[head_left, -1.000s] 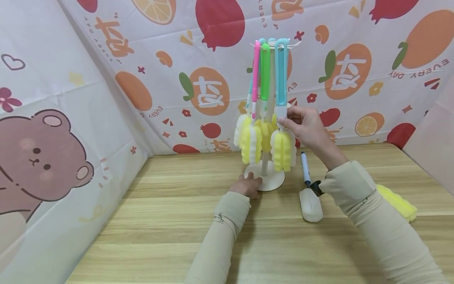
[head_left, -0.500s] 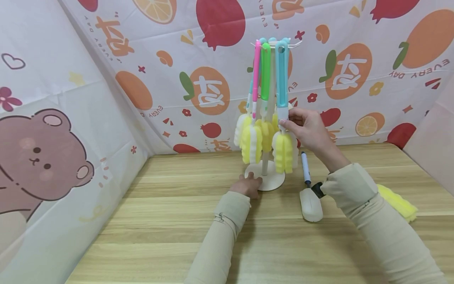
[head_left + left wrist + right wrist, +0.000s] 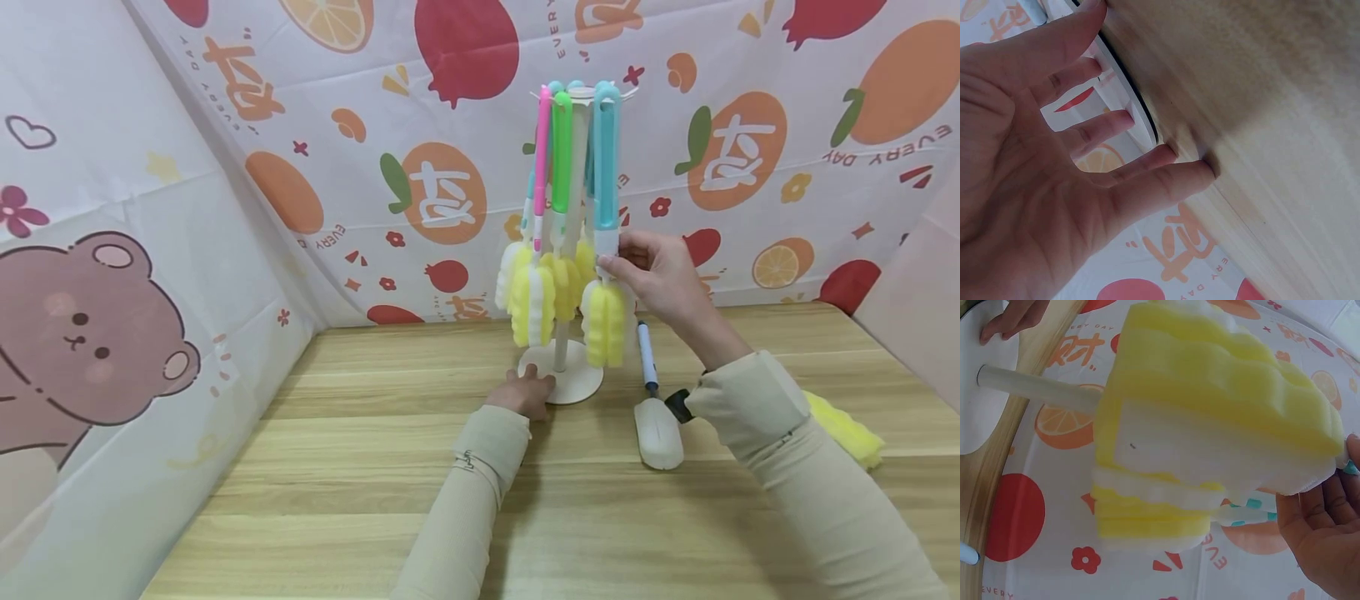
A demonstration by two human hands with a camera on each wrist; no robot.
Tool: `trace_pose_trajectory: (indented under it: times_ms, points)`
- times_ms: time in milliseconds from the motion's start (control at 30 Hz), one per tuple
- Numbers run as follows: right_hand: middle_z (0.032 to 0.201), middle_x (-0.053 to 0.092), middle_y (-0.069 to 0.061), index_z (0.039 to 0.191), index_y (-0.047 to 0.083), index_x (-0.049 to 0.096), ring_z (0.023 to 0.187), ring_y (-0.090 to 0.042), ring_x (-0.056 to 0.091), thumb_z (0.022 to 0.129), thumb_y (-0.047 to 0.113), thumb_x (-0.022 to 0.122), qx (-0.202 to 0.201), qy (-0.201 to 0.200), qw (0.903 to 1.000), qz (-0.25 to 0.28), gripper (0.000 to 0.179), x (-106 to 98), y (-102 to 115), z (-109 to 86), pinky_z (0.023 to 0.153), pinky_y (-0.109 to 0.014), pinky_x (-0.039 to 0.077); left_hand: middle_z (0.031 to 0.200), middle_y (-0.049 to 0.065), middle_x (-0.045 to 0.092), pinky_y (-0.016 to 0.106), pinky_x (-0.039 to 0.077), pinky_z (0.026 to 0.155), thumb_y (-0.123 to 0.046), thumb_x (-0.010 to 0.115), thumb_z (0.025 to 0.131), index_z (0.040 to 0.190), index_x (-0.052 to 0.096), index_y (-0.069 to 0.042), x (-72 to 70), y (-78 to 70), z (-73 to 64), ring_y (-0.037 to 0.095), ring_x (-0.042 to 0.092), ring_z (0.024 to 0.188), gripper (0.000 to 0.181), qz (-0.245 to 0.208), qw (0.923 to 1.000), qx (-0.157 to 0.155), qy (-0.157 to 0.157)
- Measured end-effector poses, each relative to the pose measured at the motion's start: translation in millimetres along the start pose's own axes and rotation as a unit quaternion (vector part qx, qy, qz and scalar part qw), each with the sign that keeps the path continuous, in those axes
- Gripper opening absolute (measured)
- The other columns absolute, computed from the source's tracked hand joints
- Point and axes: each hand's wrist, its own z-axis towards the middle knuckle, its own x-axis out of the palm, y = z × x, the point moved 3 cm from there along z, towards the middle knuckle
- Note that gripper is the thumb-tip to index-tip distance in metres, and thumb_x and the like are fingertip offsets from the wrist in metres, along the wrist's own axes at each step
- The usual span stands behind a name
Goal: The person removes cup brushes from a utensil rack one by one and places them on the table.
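My right hand (image 3: 663, 271) pinches the white neck of a blue-handled sponge bottle brush (image 3: 606, 167). This brush hangs upright, handle up, with its looped top beside the top of a white stand (image 3: 576, 382). Its yellow and white sponge head (image 3: 1222, 394) fills the middle of the right wrist view. Low down, my left hand (image 3: 523, 393) rests at the near left edge of the stand's round base, with fingers spread in the left wrist view. Other brushes hang from the stand, including a pink-handled brush (image 3: 541, 150) and a green-handled brush (image 3: 561, 154).
Right of the base, a brush with a pale sponge head (image 3: 658, 435) lies on the wooden table (image 3: 337, 467). Farther right lies a yellow sponge head (image 3: 843, 429), partly behind my right sleeve. A fruit-print cloth (image 3: 300, 100) backs the table.
My right hand and the blue-handled brush have shifted slightly right, and the handle's top has moved a little sideways with them. The left hand has stayed at the base.
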Motion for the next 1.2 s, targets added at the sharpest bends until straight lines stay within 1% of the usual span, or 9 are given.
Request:
trace_pose_trajectory:
  times_ms: [167, 267, 400, 500, 700, 867, 1000, 1067, 1200]
  points:
    - [0.097, 0.069, -0.018, 0.115, -0.011, 0.068, 0.076, -0.012, 0.060, 0.097, 0.003, 0.067, -0.001, -0.004, 0.9999, -0.013, 0.023, -6, -5, -3.8, 0.071, -0.017, 0.050, 0.144, 0.014, 0.045, 0.045, 0.053, 0.079, -0.021, 0.074, 0.094, 0.136, 0.058, -0.017, 0.1, -0.2, 0.5, 0.035, 0.048, 0.115, 0.045, 0.005, 1.0000, -0.001, -0.001]
    - [0.096, 0.069, -0.017, 0.115, -0.010, 0.069, 0.077, -0.014, 0.060, 0.098, 0.005, 0.067, 0.003, -0.009, 0.9997, -0.023, 0.023, -10, -7, -6.0, 0.071, -0.017, 0.050, 0.141, 0.013, 0.046, 0.044, 0.053, 0.079, -0.022, 0.073, 0.094, 0.136, 0.058, -0.017, -0.2, 0.0, 0.4, 0.034, 0.048, 0.112, 0.044, 0.010, 0.9999, 0.001, -0.005]
    - [0.100, 0.068, -0.016, 0.119, -0.008, 0.067, 0.080, -0.015, 0.060, 0.098, 0.007, 0.066, 0.016, -0.012, 0.9993, -0.030, 0.026, -14, -10, -9.0, 0.072, -0.018, 0.051, 0.140, 0.013, 0.046, 0.044, 0.053, 0.078, -0.022, 0.073, 0.094, 0.136, 0.058, -0.018, -0.9, 0.3, -0.3, 0.034, 0.048, 0.112, 0.045, 0.009, 0.9999, 0.003, -0.007]
    - [0.101, 0.067, -0.015, 0.120, -0.008, 0.067, 0.081, -0.015, 0.060, 0.099, 0.008, 0.066, 0.023, -0.012, 0.9990, -0.037, 0.027, -18, -13, -11.0, 0.073, -0.017, 0.051, 0.141, 0.013, 0.046, 0.044, 0.053, 0.079, -0.022, 0.073, 0.094, 0.136, 0.058, -0.017, -1.3, 0.4, 0.1, 0.034, 0.047, 0.113, 0.045, 0.006, 1.0000, 0.003, -0.004]
    - [0.102, 0.066, -0.017, 0.120, -0.011, 0.066, 0.081, -0.010, 0.060, 0.099, 0.006, 0.065, 0.022, -0.014, 0.9981, -0.056, 0.027, -26, -22, -13.6, 0.074, -0.015, 0.050, 0.145, 0.014, 0.044, 0.045, 0.053, 0.079, -0.020, 0.073, 0.094, 0.138, 0.057, -0.017, -1.2, 0.0, 1.2, 0.035, 0.047, 0.116, 0.047, 0.002, 1.0000, 0.002, 0.002]
    - [0.104, 0.065, -0.014, 0.123, -0.010, 0.064, 0.084, -0.009, 0.060, 0.101, 0.008, 0.063, 0.051, -0.008, 0.9967, -0.063, 0.029, -34, -30, -16.2, 0.076, -0.014, 0.050, 0.144, 0.014, 0.045, 0.045, 0.053, 0.079, -0.019, 0.073, 0.093, 0.137, 0.057, -0.017, 0.3, 0.2, 2.0, 0.035, 0.047, 0.114, 0.047, 0.004, 1.0000, 0.004, 0.002]
    - [0.101, 0.066, -0.009, 0.122, -0.011, 0.064, 0.083, -0.007, 0.060, 0.101, 0.010, 0.064, 0.068, -0.009, 0.9954, -0.067, 0.030, -40, -34, -15.1, 0.076, -0.014, 0.050, 0.142, 0.014, 0.045, 0.045, 0.052, 0.079, -0.019, 0.073, 0.093, 0.137, 0.057, -0.016, 1.2, 0.7, 2.2, 0.035, 0.047, 0.112, 0.047, 0.007, 1.0000, 0.006, -0.001]
    - [0.100, 0.066, -0.007, 0.122, -0.011, 0.064, 0.083, -0.005, 0.061, 0.100, 0.010, 0.065, 0.079, -0.016, 0.9942, -0.071, 0.030, -44, -35, -14.3, 0.075, -0.014, 0.050, 0.142, 0.014, 0.045, 0.045, 0.052, 0.079, -0.019, 0.072, 0.094, 0.137, 0.057, -0.017, 1.2, 0.9, 2.0, 0.035, 0.047, 0.112, 0.047, 0.007, 1.0000, 0.006, -0.001]
    - [0.103, 0.066, -0.010, 0.123, -0.011, 0.064, 0.082, -0.004, 0.060, 0.100, 0.012, 0.065, 0.099, -0.019, 0.9912, -0.085, 0.032, -49, -37, -13.9, 0.073, -0.014, 0.050, 0.142, 0.014, 0.046, 0.044, 0.052, 0.078, -0.020, 0.072, 0.094, 0.137, 0.057, -0.017, 1.2, 0.8, 1.5, 0.034, 0.047, 0.111, 0.046, 0.004, 1.0000, 0.004, -0.001]
